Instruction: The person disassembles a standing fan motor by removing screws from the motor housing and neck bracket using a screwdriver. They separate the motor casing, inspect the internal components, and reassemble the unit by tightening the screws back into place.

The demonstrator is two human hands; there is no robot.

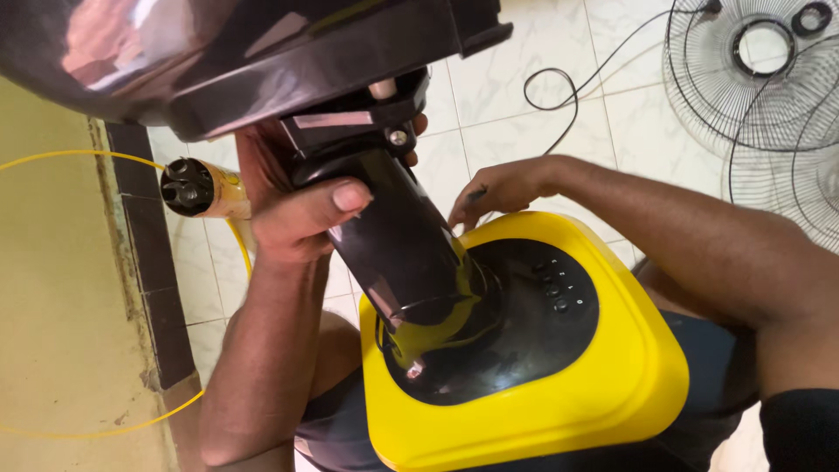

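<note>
White tile floor (516, 122), yellow wall at left, two wire fan grilles (760, 96) lying flat at upper right, thin black cord (568, 96) looping across the tiles. Yellow fan base (647, 376) with a black top panel and a row of small buttons (555, 284) rests on the person's lap.

Left hand (301, 214) is wrapped tight around the black fan neck (398, 240), thumb across the front, just under the bracket with a screw (398, 137). Right hand (498, 188) is half curled at the back edge of the base beside the neck, fingertips down; something small and dark may be pinched there, cannot tell.

Neck's long axis runs from upper left to lower right in view, tilted, lower end in the base socket, upper end carrying the glossy motor housing (175, 52) close under the camera. Housing points up and left.

Step looks like seating or working the neck at the socket. Doing it well, my judgement: keep the left grip low and firm so the heavy top doesn't lever sideways, hold the neck in line with the socket, steady the base with the right hand.

Yellow cable (87, 157) and a yellow-black plug (197, 188) sit near the wall.
</note>
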